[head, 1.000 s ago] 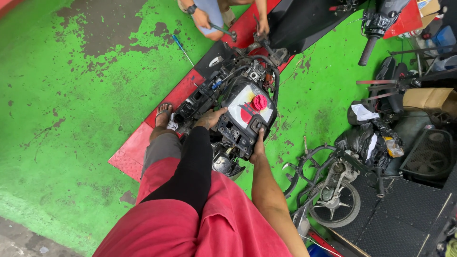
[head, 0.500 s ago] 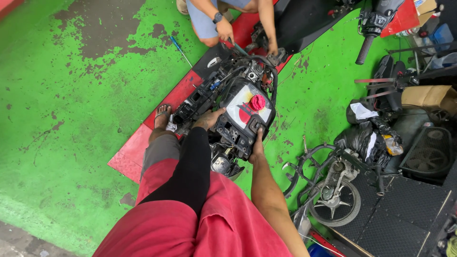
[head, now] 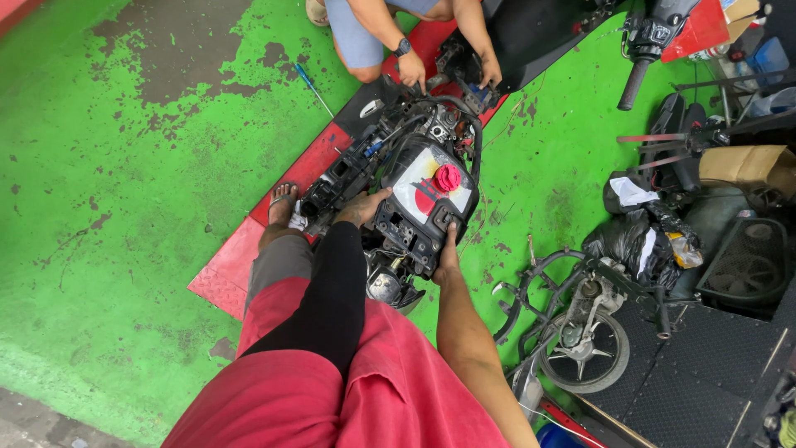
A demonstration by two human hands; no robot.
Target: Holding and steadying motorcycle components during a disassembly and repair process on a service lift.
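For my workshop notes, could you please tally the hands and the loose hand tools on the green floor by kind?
Person's own hands: 2 (left hand, right hand)
Co-worker's hands: 2 ()
Blue-handled screwdriver: 1
Total: 5

The floor (head: 124,216) is green paint over concrete, matt and worn through to rough grey patches. The stripped scooter (head: 406,199) both hands grip is mostly black plastic, dull and grimy, with bare metal bits and rubbery cables. A crumpled red rag (head: 448,177) sits on its white panel (head: 419,187), which looks smooth and slightly glossy. The red mat (head: 228,270) underneath has a textured tread finish. My shirt (head: 398,390) is soft faded red cloth.
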